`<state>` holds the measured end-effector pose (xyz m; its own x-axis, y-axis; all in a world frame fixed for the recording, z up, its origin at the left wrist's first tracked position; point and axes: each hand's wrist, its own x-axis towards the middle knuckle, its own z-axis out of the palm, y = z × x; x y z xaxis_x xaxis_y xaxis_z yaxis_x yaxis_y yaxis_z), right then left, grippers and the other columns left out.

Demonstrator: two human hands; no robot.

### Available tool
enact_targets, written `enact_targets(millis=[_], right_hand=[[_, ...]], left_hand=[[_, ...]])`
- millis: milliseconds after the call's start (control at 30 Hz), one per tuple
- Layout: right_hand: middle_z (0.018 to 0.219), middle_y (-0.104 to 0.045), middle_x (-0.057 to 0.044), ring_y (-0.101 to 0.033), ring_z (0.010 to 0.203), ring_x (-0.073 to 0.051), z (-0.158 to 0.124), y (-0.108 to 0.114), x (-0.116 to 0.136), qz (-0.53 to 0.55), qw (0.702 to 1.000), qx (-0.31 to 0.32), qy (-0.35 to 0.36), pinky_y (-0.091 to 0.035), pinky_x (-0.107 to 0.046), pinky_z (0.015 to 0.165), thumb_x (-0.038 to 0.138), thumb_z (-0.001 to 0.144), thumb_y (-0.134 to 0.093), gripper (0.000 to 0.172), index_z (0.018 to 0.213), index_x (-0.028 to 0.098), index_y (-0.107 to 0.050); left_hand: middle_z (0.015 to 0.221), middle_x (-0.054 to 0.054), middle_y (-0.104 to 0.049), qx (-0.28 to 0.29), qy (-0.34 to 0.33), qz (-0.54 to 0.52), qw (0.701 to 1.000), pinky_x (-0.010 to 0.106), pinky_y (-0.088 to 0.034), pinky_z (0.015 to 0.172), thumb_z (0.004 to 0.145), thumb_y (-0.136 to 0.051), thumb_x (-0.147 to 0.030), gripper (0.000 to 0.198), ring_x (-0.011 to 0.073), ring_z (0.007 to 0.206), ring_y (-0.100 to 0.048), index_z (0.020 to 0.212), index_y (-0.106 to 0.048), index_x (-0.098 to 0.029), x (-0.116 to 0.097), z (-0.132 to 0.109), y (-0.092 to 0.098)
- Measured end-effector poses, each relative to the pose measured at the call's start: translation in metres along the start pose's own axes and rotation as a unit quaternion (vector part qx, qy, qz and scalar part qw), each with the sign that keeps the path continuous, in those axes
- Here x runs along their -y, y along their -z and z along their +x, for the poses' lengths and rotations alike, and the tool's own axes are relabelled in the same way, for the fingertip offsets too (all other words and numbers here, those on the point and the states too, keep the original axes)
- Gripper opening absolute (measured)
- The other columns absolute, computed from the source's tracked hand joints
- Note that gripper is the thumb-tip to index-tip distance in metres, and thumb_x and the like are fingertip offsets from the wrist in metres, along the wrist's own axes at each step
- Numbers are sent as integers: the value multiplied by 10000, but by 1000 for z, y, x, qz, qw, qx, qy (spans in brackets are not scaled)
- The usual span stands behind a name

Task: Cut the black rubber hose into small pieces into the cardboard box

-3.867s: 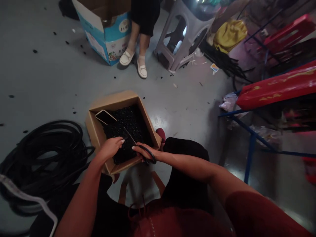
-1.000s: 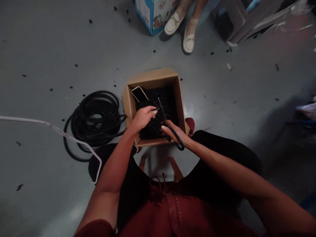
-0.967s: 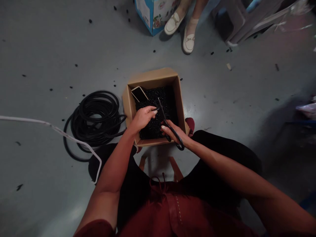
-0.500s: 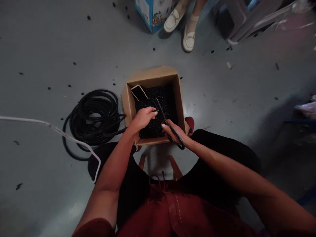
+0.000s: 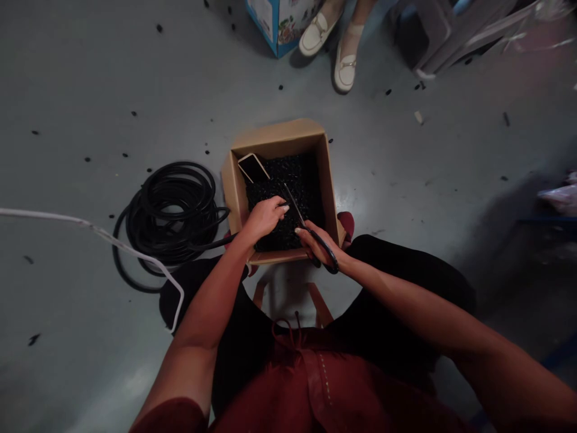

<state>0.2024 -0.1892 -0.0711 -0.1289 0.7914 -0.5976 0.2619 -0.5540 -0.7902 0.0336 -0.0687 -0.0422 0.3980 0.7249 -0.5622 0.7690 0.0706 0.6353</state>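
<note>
Over the cardboard box (image 5: 229, 180), my left hand (image 5: 265, 216) is closed, with the dark tip of a black hose (image 5: 211, 245) pinched at its fingertips. That hose runs from the coil and passes under my left forearm. In my right hand (image 5: 318, 242) are black-handled scissors (image 5: 295, 205), their blades pointing up and left beside my left fingertips. Many small black cut pieces (image 5: 288, 171) fill the box. A phone with a dark screen (image 5: 253, 168) leans in its far left corner.
A coil of black hose (image 5: 174, 180) lies on the floor left of the box. A white cable (image 5: 112, 242) crosses at the left. Ahead are a person's white shoes (image 5: 345, 72), a blue printed box (image 5: 270, 27) and a grey plastic stool (image 5: 433, 36). Black bits dot the floor.
My left fingertips have shifted slightly down and right, and less of the dark tip shows past them. The scissor blades have tilted a little and their tip sits slightly lower.
</note>
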Motion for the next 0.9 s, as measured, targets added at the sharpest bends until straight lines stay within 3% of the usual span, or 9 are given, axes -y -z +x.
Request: enact_targets(millis=[267,500,667,767,900], right_hand=[[555,-445,87,-429,408,-97,1,-8,-9,28,997,21,-74,-356,-220,402,577,948,-583,381,850,251,-412],[560,-506,80,-462,381,-97,4,-8,-1,153,972,24,-174,-402,-204,352,422,1046,-491,231,914,234,-459],[630,-578,50,-524,443,-109,8,1,12,169,975,4,-145,-449,-213,397,480,1047,-502,256,992,230,-487],[728,-620,23,-586,554,-114,9,2,12,145,984,0,-99,-493,-214,476,518,999,-582,300,986,227,-507],[822,-648,1,-634,703,-126,9,0,9,96,994,-10,-52,-527,-220,610,520,936,-661,338,1057,218,-567]], left_hand=[[1244,146,-773,14,28,131,991,381,-511,976,1012,-529,-247,338,309,1179,-711,1283,-712,-165,7,1,-12],[1411,147,-699,40,-31,147,988,376,-454,1147,967,-544,-118,464,289,1342,-635,1419,-648,-126,5,-1,-3],[1468,151,-661,1,-13,140,990,398,-456,1153,1005,-520,-158,513,287,1350,-632,1515,-574,-171,9,0,3],[1433,175,-679,-32,16,81,996,394,-510,1076,996,-542,-165,546,271,1216,-705,1541,-517,-163,11,1,3],[1223,142,-767,-53,37,14,998,363,-555,934,970,-561,-176,372,229,979,-738,1330,-648,-151,9,3,8]])
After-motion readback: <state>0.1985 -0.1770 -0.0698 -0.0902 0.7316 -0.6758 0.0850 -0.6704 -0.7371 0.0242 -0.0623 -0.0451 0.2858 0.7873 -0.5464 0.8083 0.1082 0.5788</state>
